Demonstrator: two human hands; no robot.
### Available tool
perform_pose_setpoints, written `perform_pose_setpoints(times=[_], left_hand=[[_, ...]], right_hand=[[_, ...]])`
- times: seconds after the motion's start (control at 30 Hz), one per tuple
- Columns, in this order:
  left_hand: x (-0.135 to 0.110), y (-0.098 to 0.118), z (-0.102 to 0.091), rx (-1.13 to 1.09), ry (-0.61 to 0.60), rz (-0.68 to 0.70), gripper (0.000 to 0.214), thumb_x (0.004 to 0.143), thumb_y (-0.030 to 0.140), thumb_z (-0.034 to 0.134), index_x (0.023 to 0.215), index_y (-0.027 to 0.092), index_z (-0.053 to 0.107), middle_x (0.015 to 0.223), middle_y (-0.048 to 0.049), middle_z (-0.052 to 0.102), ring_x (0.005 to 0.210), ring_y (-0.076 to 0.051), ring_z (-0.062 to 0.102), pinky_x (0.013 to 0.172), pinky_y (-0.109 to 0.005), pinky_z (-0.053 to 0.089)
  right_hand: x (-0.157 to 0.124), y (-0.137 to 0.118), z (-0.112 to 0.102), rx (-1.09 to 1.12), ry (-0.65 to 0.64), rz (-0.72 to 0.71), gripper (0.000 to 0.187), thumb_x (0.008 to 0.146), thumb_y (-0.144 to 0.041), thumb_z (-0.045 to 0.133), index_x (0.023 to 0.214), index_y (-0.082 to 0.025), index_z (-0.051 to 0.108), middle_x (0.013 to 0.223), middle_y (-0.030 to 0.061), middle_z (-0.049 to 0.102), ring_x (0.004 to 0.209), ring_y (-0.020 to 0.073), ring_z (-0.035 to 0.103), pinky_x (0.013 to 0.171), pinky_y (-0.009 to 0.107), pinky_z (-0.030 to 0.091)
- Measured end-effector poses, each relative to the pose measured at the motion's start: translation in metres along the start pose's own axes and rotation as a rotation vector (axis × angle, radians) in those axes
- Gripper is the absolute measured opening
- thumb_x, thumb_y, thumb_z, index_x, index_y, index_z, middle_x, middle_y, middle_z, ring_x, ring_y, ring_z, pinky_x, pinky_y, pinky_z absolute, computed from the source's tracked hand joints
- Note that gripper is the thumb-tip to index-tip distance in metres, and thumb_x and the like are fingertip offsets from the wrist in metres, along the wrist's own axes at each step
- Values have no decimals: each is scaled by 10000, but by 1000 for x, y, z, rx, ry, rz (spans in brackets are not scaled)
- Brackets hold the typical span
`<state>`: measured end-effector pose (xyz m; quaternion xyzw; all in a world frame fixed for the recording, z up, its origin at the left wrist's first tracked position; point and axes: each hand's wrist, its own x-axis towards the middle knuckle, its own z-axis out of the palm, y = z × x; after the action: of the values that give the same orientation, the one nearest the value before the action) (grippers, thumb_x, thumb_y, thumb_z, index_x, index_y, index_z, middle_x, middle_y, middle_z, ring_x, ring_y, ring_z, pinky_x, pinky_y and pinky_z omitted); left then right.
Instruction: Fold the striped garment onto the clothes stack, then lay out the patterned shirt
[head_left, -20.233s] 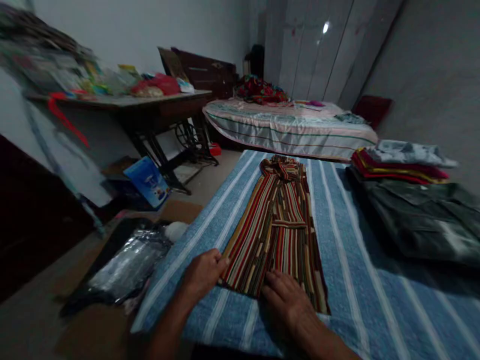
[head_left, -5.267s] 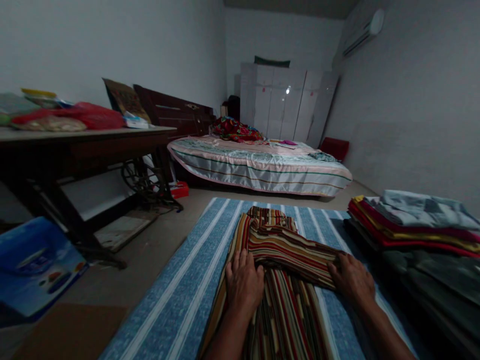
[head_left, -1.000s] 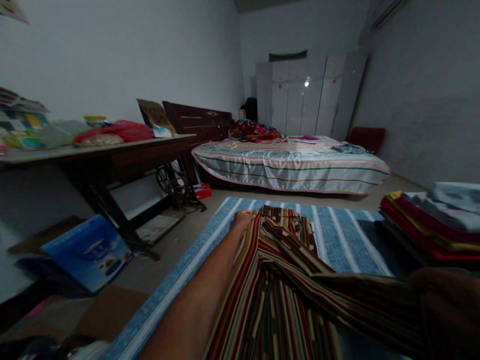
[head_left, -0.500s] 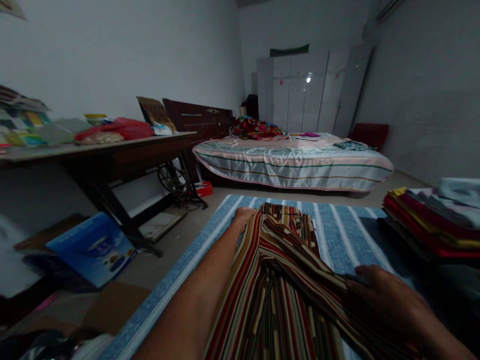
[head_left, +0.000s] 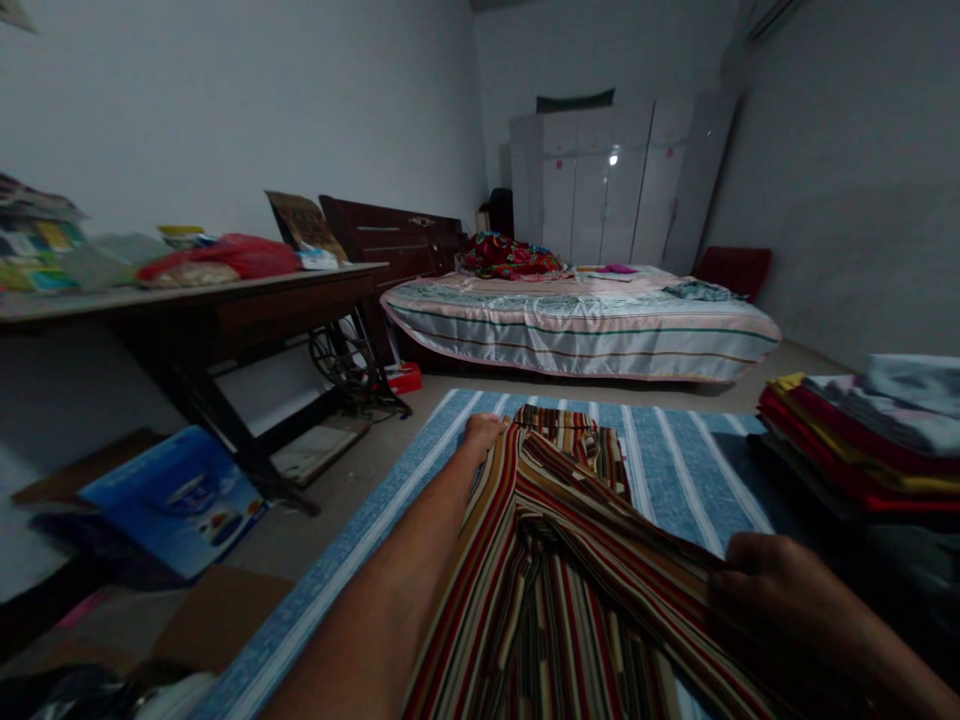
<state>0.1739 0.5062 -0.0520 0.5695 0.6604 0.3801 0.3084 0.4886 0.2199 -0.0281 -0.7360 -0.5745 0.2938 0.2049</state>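
Note:
A garment (head_left: 559, 600) with red, tan, brown and dark vertical stripes lies on a blue-and-white striped cloth (head_left: 664, 460). My left hand (head_left: 486, 432) reaches to its upper left edge, fingers closed there at the fabric. On the right, my right hand (head_left: 776, 575) pinches the edge of a long striped section that stretches diagonally down to the right. That section could be a sleeve or a leg; I cannot tell which. Folds bunch up in the garment's middle. Its lower end runs out of view.
A stack of folded clothes (head_left: 862, 450) stands at the right. To the left are a sewing machine table (head_left: 300, 290) with bags on it and a blue box (head_left: 180, 500) on the floor. Beyond lie a bed (head_left: 585, 330) and a wardrobe (head_left: 592, 190).
My right hand has moved slightly right, and the long striped section is drawn flatter and wider. My left hand keeps its place at the upper left edge.

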Motion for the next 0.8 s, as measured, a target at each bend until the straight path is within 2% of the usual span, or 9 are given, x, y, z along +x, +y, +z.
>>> perform_pose_setpoints(times=[0.1,0.23,0.33,0.47,0.57,0.67,0.8], left_hand=[[1,0,1,98,7,59,133,769,256,669,803,131,639,712,3,654,657,-125,609,620,-232,449],[2,3,2,250,8,136,88,741,212,658,803,149,654,719,-4,666,706,-140,617,621,-214,423],[1,9,2,373,11,187,137,735,190,639,868,164,658,762,-14,678,756,-155,619,659,-223,427],[-11,21,-1,528,19,275,203,793,210,568,979,165,635,921,-87,682,899,-219,615,770,-293,447],[-30,32,-4,621,10,384,222,829,179,488,1010,148,612,1073,-145,636,1072,-271,549,899,-373,418],[-55,40,-8,677,-78,515,187,812,163,486,938,155,624,1062,-129,630,1094,-271,528,957,-393,395],[-84,37,-6,679,-269,698,172,808,152,486,891,193,630,1020,-57,642,1023,-204,568,932,-321,432]], right_hand=[[5,1,8,-53,23,-37,188,685,-361,524,645,-197,608,648,41,667,622,194,605,547,269,397],[9,-1,19,-3,-28,-77,189,708,-334,508,683,-192,630,689,44,690,657,192,626,571,265,405],[11,0,25,-8,-45,-82,180,712,-319,508,684,-194,635,701,39,693,676,189,634,575,259,402],[12,-1,25,-64,-56,-59,157,711,-305,513,660,-195,614,689,42,685,668,191,629,572,262,394],[12,-4,24,-52,-61,-51,168,729,-306,501,669,-191,606,691,49,682,661,193,626,563,264,390],[12,-5,24,17,-59,-70,177,747,-306,488,687,-190,606,697,43,679,671,189,626,564,259,393],[11,-11,22,116,-27,-99,201,759,-355,498,673,-197,586,661,20,654,643,173,606,550,247,385]])
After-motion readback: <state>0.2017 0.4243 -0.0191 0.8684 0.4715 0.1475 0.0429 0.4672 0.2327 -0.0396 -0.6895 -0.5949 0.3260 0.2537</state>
